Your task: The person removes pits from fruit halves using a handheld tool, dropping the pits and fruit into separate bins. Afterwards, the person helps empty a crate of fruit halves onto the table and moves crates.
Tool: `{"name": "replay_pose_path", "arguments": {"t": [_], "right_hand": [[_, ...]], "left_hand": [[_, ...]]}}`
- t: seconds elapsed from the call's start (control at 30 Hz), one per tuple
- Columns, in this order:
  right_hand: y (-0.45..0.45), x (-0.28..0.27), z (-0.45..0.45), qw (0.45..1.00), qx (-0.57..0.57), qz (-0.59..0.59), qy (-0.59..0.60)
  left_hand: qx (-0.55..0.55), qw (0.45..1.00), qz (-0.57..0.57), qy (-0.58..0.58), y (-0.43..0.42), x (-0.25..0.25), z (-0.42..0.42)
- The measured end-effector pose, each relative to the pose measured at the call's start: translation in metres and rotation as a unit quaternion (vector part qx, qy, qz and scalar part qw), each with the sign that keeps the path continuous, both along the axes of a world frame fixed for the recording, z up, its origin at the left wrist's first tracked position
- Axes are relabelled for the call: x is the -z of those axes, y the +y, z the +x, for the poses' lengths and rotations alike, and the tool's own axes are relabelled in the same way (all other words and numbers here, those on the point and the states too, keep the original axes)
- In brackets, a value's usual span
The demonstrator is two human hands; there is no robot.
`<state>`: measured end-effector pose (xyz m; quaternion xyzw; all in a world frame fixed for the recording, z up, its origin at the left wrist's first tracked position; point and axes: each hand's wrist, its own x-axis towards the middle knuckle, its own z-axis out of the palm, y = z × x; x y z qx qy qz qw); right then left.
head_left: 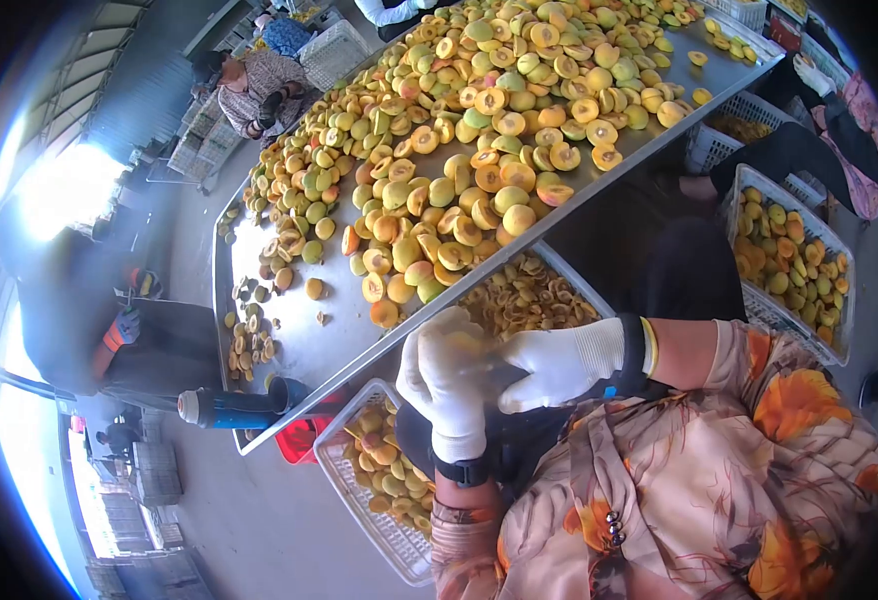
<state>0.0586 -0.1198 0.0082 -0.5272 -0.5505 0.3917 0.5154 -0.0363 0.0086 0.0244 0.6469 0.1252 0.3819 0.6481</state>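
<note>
Both my hands wear white gloves and meet above my lap, beside the metal table's near edge. My left hand [443,372], with a dark watch at its wrist, is closed around a blurred, yellowish fruit [464,350]. From the right my right hand [554,365] reaches to it, fingers bent and pressed together, their tips blurred; what they grip is hidden. Just beyond my hands a crate [577,278] holds cut, pitted pieces. Whole and halved yellow-orange fruits [429,195] are heaped on the metal table [344,340].
A fruit-filled crate [334,462] stands below my left hand, another [844,290] at the right. A blue bottle [229,408] lies at the table's left corner, near a red container [297,442]. Co-workers are at the left [69,310], far side [259,85] and upper right [859,130].
</note>
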Motion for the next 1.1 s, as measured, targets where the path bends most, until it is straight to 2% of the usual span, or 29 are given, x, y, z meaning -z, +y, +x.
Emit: {"name": "replay_pose_path", "arguments": {"t": [0.03,0.1,0.2,0.23,0.3,0.4,0.43,0.5,0.57,0.63,0.67,0.7,0.77,0.87,0.9,0.93,0.97,1.0,1.03,1.07,1.1], "right_hand": [[-0.002,-0.005,0.009,0.995,-0.03,-0.088,0.035],[-0.002,-0.004,0.016,0.984,-0.06,-0.158,0.051],[0.003,0.021,0.015,0.997,0.005,0.063,-0.048],[0.001,0.026,0.019,0.998,-0.017,0.041,-0.046],[-0.004,0.014,0.025,0.997,-0.065,-0.006,-0.043],[-0.006,0.007,0.023,0.987,-0.084,-0.115,0.077],[-0.007,0.005,0.021,0.986,-0.074,-0.095,0.116],[-0.013,-0.001,0.024,0.938,-0.143,-0.163,0.269],[-0.017,-0.004,0.024,0.857,-0.204,-0.229,0.414],[-0.014,-0.004,0.024,0.815,-0.239,-0.207,0.486],[-0.015,-0.004,0.024,0.79,-0.254,-0.198,0.522],[-0.015,-0.004,0.025,0.79,-0.267,-0.195,0.517],[-0.016,-0.005,0.028,0.791,-0.286,-0.186,0.508],[-0.017,0.024,0.042,0.898,-0.209,-0.247,0.299],[-0.017,0.019,0.046,0.955,-0.144,-0.252,0.062],[-0.018,0.053,0.048,0.956,-0.099,-0.267,-0.072],[-0.032,0.07,0.054,0.953,-0.031,-0.205,-0.221],[-0.032,0.07,0.06,0.946,-0.037,-0.235,-0.219],[-0.033,0.075,0.059,0.953,0.01,-0.229,-0.196],[-0.033,0.08,0.058,0.958,0.053,-0.224,-0.172],[-0.034,0.082,0.061,0.94,0.048,-0.254,-0.222]], "left_hand": [[0.005,1.0,-0.011,0.001,-0.001,0.001,0.002],[0.015,0.999,-0.033,0.001,-0.003,0.002,0.007],[-0.025,0.999,0.043,0.012,-0.003,0.015,0.01],[-0.021,0.995,0.102,0.012,0.003,0.021,0.011],[0.0,0.999,0.048,0.024,-0.001,0.015,0.012],[0.045,0.998,-0.043,0.01,-0.006,0.01,0.015],[0.062,0.997,-0.05,0.021,-0.003,0.01,0.013],[0.077,0.995,-0.056,0.033,0.0,0.01,0.012],[0.111,0.991,-0.075,0.013,-0.002,0.01,0.012],[0.143,0.986,-0.081,0.022,0.0,0.004,0.013],[0.121,0.988,-0.097,0.017,0.0,0.002,0.013],[0.1,0.988,-0.113,0.014,-0.002,0.001,0.014],[0.01,0.996,-0.067,0.054,0.01,0.007,0.008],[-0.1,0.982,-0.052,0.151,0.049,0.009,-0.033],[-0.123,0.974,-0.009,0.192,0.065,0.012,-0.056],[-0.147,0.961,0.033,0.232,0.081,0.016,-0.079],[-0.2,0.941,0.068,0.264,0.083,0.011,-0.094],[-0.204,0.927,0.07,0.306,0.106,0.029,-0.125],[-0.216,0.896,0.033,0.387,0.125,0.042,-0.154],[-0.229,0.872,0.045,0.43,0.139,0.06,-0.181],[-0.234,0.856,0.031,0.459,0.149,0.073,-0.201]]}}
